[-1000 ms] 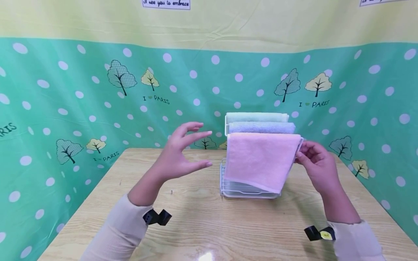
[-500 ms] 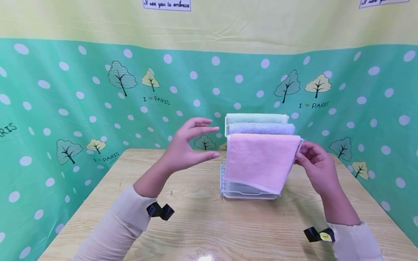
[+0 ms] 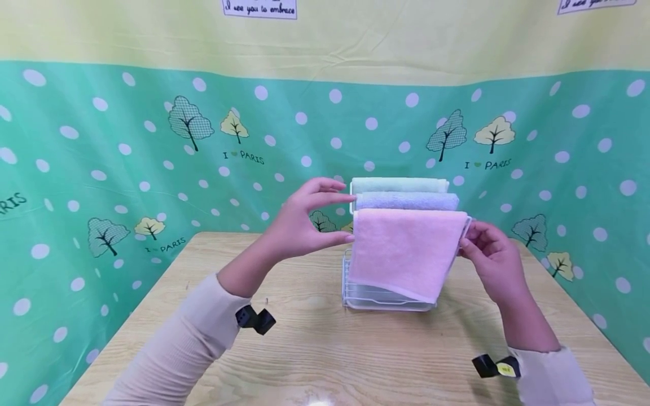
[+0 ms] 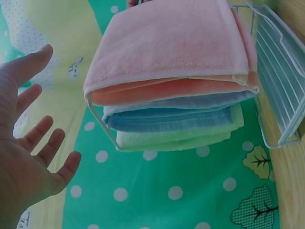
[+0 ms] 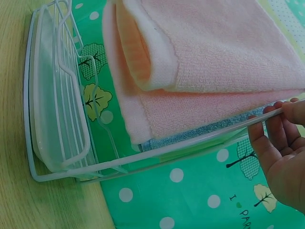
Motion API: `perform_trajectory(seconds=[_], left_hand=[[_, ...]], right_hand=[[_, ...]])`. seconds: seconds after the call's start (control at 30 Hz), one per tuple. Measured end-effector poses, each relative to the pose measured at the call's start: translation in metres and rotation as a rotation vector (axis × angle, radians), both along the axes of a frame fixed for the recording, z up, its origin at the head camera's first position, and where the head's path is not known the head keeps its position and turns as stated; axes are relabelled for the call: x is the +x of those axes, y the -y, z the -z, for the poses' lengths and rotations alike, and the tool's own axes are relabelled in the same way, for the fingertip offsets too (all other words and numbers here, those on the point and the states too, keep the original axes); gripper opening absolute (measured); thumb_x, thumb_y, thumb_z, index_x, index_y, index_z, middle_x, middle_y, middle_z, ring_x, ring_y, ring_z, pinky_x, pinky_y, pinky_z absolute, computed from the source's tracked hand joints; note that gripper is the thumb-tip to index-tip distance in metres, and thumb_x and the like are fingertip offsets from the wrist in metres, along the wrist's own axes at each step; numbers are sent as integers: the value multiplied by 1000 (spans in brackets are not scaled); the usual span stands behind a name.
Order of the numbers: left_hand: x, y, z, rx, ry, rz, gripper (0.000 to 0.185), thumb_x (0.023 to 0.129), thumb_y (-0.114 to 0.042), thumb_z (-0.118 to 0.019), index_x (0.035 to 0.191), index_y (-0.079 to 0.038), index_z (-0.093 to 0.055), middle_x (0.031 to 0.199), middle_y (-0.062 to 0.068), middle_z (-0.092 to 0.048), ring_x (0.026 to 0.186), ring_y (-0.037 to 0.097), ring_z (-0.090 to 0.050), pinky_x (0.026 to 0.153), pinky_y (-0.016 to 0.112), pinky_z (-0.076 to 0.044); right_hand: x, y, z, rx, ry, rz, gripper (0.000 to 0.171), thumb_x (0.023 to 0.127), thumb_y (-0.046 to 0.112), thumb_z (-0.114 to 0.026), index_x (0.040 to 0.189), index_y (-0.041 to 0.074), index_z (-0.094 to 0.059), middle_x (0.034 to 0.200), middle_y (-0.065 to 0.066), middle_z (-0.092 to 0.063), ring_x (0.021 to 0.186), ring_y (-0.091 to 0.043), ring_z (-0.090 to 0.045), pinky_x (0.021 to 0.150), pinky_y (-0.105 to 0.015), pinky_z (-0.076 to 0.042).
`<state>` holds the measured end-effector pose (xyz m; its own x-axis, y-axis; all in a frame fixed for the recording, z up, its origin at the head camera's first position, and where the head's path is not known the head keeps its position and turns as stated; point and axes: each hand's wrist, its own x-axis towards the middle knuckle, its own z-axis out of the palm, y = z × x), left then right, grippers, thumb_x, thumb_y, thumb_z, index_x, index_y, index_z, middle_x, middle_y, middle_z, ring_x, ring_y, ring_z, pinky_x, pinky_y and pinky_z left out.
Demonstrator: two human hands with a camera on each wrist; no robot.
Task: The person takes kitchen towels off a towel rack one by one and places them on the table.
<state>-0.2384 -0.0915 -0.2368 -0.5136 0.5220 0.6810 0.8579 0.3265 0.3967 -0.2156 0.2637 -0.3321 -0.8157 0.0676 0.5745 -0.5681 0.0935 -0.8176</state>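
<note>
Two hands work here: my right hand (image 3: 490, 254) pinches the white wire rack (image 5: 62, 138) at the pink towel's (image 3: 406, 251) right end, while my left hand (image 3: 304, 223), fingers spread and holding nothing, hangs just beside its left edge. I judge it best to catch both ends evenly so it stays flat. Folded, soft and pale, it drapes over the front bar, above the tabletop (image 3: 304, 349).

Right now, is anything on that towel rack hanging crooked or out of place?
Yes, the pink towel hangs askew: its bottom hem slants down to the right, while the blue towel and green towel sit level on the white rack.
</note>
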Motion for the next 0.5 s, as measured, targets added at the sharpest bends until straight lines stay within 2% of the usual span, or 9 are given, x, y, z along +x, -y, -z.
perform_trajectory(seconds=[0.37, 0.5], left_hand=[[-7, -11, -7, -68, 68, 31, 56, 72, -25, -88, 123, -12, -69, 128, 5, -55, 121, 16, -47, 98, 36, -45], [-9, -17, -8, -106, 104, 47, 54, 74, -25, -87, 122, -11, -69, 122, 2, -58, 114, 16, -51, 90, 33, -49]], right_hand=[[2, 1, 0, -14, 23, 12, 24, 94, -5, -58, 117, 0, -60, 98, -6, -56, 86, -15, -56, 74, -18, -55], [2, 1, 1, -1, 36, 29, 24, 94, -4, -58, 118, 1, -60, 99, -6, -56, 86, -15, -56, 75, -18, -55]])
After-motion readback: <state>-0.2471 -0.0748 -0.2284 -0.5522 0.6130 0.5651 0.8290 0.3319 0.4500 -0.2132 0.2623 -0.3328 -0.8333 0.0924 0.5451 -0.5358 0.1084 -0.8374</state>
